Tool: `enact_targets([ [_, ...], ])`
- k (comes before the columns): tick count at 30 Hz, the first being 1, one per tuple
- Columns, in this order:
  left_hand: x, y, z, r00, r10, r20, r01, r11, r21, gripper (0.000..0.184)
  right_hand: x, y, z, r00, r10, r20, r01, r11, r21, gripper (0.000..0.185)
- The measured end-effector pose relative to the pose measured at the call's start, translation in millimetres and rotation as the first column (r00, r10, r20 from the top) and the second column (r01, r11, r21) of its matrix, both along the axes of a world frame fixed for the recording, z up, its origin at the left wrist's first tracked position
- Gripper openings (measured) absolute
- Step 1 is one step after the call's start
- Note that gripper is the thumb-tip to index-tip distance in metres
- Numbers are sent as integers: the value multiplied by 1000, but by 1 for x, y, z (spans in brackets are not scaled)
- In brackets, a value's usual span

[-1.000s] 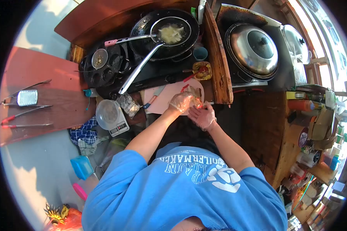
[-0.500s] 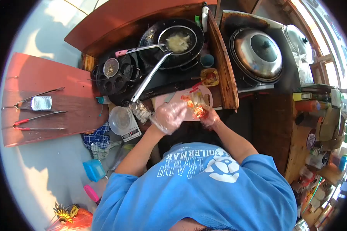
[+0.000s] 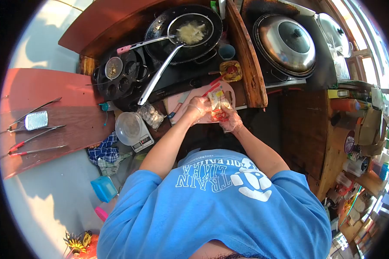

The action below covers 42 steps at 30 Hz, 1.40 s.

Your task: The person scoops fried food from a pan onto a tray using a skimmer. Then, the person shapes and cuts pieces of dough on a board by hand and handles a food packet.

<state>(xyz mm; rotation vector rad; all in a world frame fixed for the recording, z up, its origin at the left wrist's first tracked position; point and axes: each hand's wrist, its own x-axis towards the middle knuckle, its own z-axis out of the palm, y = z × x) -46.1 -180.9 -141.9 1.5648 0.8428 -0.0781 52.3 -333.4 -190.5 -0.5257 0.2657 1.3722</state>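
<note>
Both of my hands wear thin clear plastic gloves. My left hand (image 3: 199, 108) pinches the left edge of a red, white and yellow printed packet (image 3: 219, 113). On the packet's other side, my right hand (image 3: 231, 117) is closed around its lower right edge. The packet is over a pink cutting board (image 3: 181, 100), on which a knife lies partly hidden by my left arm. Beyond the board, a small yellow-stained container (image 3: 231, 71) holds something red, with a red handle beside it. Left of the board sits a clear bag of pale pieces (image 3: 151, 115).
A strainer (image 3: 191, 33) with pale food rests over a black wok (image 3: 155, 32), its long handle reaching toward me. Left are a molded pan (image 3: 116, 90) and a scale (image 3: 143, 140) with a bowl. A wooden divider (image 3: 248, 56) separates a lidded pot (image 3: 285, 45) at right.
My left hand has moved right from beside the packet and now grips it. The packet is turned more upright between both hands. The whole view has shifted slightly.
</note>
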Motion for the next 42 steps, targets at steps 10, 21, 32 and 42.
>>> enact_targets([
  [10, -5, -7, -18, 997, 74, 36, -73, 997, -24, 24, 3, 11, -14, 856, 203, 476, -49, 948, -316, 46],
  [21, -10, 1, -33, 999, 35, -14, -27, 921, 390, 21, -9, 16, -18, 828, 126, 546, 64, 947, -315, 48],
  [32, -34, 0, -46, 915, 399, 62, -291, 757, -584, 41, -4, 14, -6, 886, 185, 425, 16, 905, -426, 34],
  [42, -33, 6, -45, 962, 269, -48, -256, 824, -506, 36, -1, 19, 1, 819, 326, 473, -79, 879, -470, 39],
])
